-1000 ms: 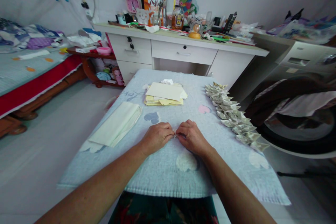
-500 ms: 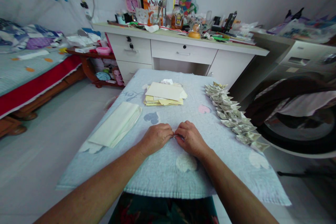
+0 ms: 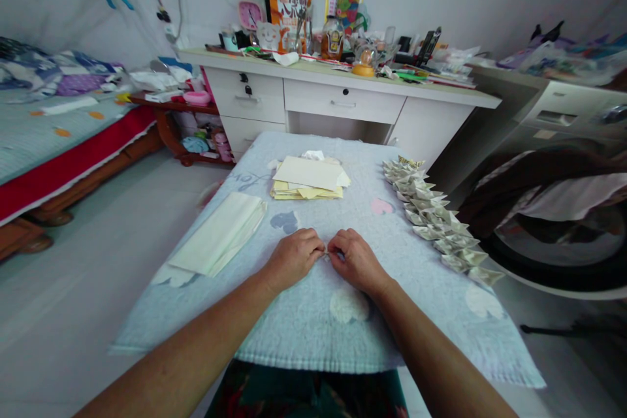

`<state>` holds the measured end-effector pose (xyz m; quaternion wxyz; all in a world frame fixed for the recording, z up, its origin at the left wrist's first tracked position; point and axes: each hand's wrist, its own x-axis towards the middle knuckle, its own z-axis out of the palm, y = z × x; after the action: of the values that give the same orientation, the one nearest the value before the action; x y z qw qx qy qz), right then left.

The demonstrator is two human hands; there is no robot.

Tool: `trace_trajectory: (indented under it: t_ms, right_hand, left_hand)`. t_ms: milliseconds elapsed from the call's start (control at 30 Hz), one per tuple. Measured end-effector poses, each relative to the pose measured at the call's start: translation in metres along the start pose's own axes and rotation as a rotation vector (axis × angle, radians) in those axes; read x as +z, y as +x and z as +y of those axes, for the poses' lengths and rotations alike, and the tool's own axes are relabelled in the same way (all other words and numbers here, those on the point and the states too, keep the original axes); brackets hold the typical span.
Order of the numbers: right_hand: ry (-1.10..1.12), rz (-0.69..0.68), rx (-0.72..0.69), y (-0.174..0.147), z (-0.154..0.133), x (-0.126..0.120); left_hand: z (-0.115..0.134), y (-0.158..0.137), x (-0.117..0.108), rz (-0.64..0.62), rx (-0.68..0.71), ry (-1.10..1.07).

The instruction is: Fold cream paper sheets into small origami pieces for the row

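My left hand (image 3: pixel 295 258) and my right hand (image 3: pixel 356 261) meet over the middle of the cloth-covered table. Between their fingertips is a small, light piece of folded paper (image 3: pixel 326 253), pinched from both sides. Fingers cover most of it, so its shape is hard to make out. Beyond the hands lies a stack of cream and yellow paper (image 3: pixel 307 173). Long pale folded sheets (image 3: pixel 218 234) rest to the left of my left hand. Along the right edge, several pointed folded-paper pieces (image 3: pixel 435 214) are nested in a long row.
A light-blue patterned cloth (image 3: pixel 294 339) covers the table. Behind it stands a white desk (image 3: pixel 343 99) crowded with jars, a pink clock and a snack bag. A bed (image 3: pixel 73 137) is at left, a front-loading washing machine (image 3: pixel 563 124) at right.
The view has shifted slightly. Both hands stay at the same spot, still pinching the small paper, with only slight finger movement.
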<state>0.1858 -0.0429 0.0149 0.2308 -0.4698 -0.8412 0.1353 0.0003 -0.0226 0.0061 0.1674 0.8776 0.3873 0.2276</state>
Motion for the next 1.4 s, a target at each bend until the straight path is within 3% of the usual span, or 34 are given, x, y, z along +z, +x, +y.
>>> trace_trajectory:
  t_ms: [267,500,833,1400]
  right_hand:
    - [-0.013,-0.009,0.026,0.001,-0.001,0.004]
    - [-0.034,-0.041,0.041,0.003,-0.004,0.003]
    - [0.167,0.03,0.129,-0.001,0.003,-0.003]
    - [0.021,-0.091,0.254,0.004,0.003,-0.006]
  left_hand:
    - [0.0,0.001,0.0,-0.038,-0.027,-0.001]
    - [-0.001,0.0,-0.002,0.001,-0.058,-0.05]
    - [-0.003,0.003,-0.002,0.014,-0.046,-0.066]
    - [-0.005,0.006,0.001,0.006,-0.073,-0.04]
